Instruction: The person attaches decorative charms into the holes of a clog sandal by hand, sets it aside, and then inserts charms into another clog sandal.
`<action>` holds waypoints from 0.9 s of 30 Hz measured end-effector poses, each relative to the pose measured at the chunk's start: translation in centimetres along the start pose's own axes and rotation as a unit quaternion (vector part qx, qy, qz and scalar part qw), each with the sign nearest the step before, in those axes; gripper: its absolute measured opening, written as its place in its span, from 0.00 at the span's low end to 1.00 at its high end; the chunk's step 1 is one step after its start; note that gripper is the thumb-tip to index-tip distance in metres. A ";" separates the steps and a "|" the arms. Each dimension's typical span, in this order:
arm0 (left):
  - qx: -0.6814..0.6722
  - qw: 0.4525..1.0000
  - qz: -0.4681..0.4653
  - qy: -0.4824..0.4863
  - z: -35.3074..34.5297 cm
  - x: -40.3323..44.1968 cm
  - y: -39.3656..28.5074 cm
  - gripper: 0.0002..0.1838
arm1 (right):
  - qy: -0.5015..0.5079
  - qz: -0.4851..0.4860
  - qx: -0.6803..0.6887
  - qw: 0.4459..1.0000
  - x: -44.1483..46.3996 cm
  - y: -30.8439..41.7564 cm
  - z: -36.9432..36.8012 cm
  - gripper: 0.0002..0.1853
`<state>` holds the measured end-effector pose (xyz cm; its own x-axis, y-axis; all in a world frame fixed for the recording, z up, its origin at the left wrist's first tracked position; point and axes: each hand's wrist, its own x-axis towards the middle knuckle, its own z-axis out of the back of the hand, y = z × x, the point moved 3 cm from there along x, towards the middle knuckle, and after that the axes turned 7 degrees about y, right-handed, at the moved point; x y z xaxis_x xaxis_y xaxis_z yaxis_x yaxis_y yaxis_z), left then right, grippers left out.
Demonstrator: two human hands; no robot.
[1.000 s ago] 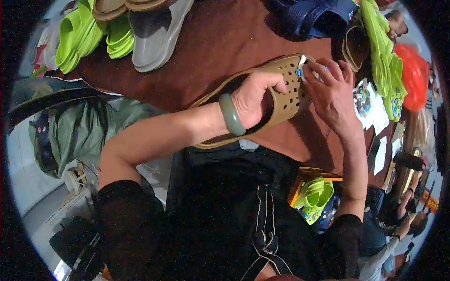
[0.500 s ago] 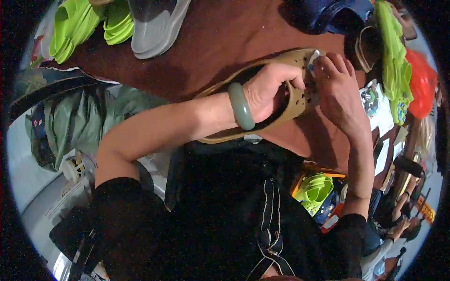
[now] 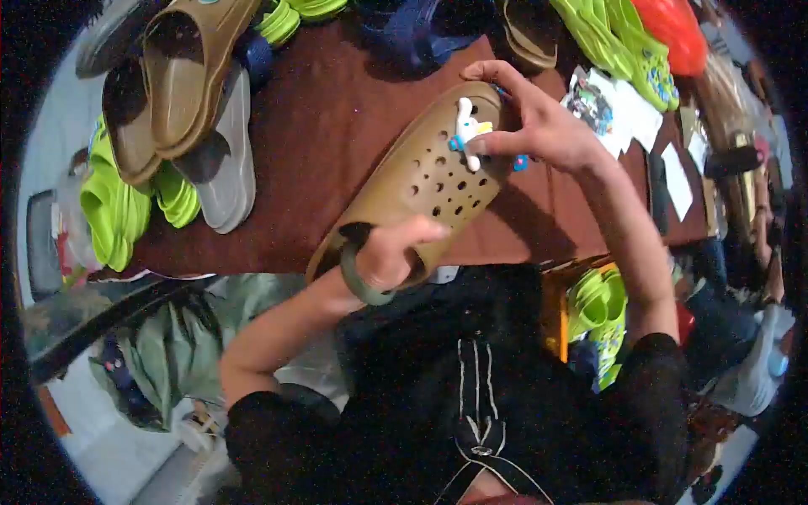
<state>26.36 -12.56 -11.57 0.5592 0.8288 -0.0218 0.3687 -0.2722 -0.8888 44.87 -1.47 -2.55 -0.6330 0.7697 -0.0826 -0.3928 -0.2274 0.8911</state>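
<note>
A tan clog (image 3: 421, 181) with round holes is tilted above the brown cloth, its toe toward the upper right. Inside its opening are the fingers of my left hand (image 3: 391, 252), with the thumb on top of the upper, holding the shoe. My right hand (image 3: 539, 126) is at the toe, its thumb against a white charm (image 3: 465, 135) with blue and yellow parts and its index finger curled over the toe edge. Below the thumb a small blue piece shows at the shoe's side.
Tan clogs (image 3: 181, 76), a grey clog (image 3: 223, 160) and green clogs (image 3: 114, 202) lie at the left. Navy shoes (image 3: 417, 38), a red bag (image 3: 673, 34) and charm packets (image 3: 593, 101) are at the back. Green shoes (image 3: 598, 307) sit in a box below the table edge.
The clog has turned so its top and charm face the camera more. My right hand has shifted to wrap the toe, and my left hand sits lower. The whole view has swung.
</note>
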 end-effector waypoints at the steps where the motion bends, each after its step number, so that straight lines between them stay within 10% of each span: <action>1: 0.115 0.991 -0.042 0.049 0.1 -0.4 -0.9 0.19 | 0.019 0.007 0.002 1.000 0.1 0.2 0.0 0.38; 3: 0.330 0.925 -0.156 0.107 0.2 -1.5 -2.8 0.29 | 0.057 -0.028 0.075 0.995 -0.3 -0.1 0.3 0.38; 6: -0.010 0.992 0.124 0.026 -2.7 0.6 -4.5 0.30 | 0.077 -0.111 0.105 0.985 -1.2 1.0 0.3 0.35; 16: -0.014 0.994 0.092 0.062 -1.8 2.0 -3.7 0.33 | 0.146 -0.134 0.058 0.978 -0.3 -1.5 -0.2 0.29; 21: -0.008 0.970 0.243 0.029 -1.4 1.9 -4.6 0.36 | 0.156 -0.153 -0.095 0.971 1.1 -0.9 -0.4 0.27; 22: -0.036 0.969 0.243 0.015 -1.2 2.1 -4.7 0.36 | 0.177 -0.157 -0.050 0.970 1.4 -1.5 -0.4 0.25; 24: 0.273 0.958 -0.055 0.073 0.9 1.8 -3.9 0.34 | 0.160 -0.066 -0.132 0.976 1.9 -2.5 0.1 0.24; 27: -0.018 0.999 0.027 -0.016 0.3 3.7 -4.6 0.31 | 0.049 0.097 -0.277 0.955 1.6 -3.5 0.1 0.21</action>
<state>26.48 -8.12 -7.70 0.5551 0.8276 -0.0834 0.3666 -0.3334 -0.8686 45.31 0.66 -5.73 -0.7778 0.6285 -0.0057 -0.5380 -0.6611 0.5229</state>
